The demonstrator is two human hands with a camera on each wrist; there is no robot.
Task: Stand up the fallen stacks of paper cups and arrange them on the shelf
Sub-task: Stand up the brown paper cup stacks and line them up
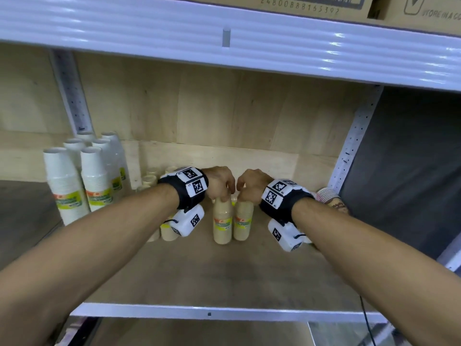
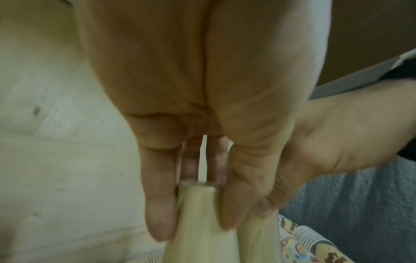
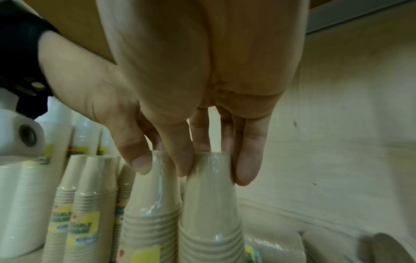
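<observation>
Beige cup stacks (image 1: 233,222) upright, hand-held.

Two upright cup stacks (image 1: 233,222) stand side by side under the grip — more upright stacks (image 1: 84,176) to its left, fallen stacks (image 1: 329,196) to its right.

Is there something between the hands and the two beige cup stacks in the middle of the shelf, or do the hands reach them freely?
Nothing visible stands between. The left hand already pinches the top of the left beige stack, and the right hand pinches the top of the right beige stack. Both stacks stand upright, side by side.
</observation>
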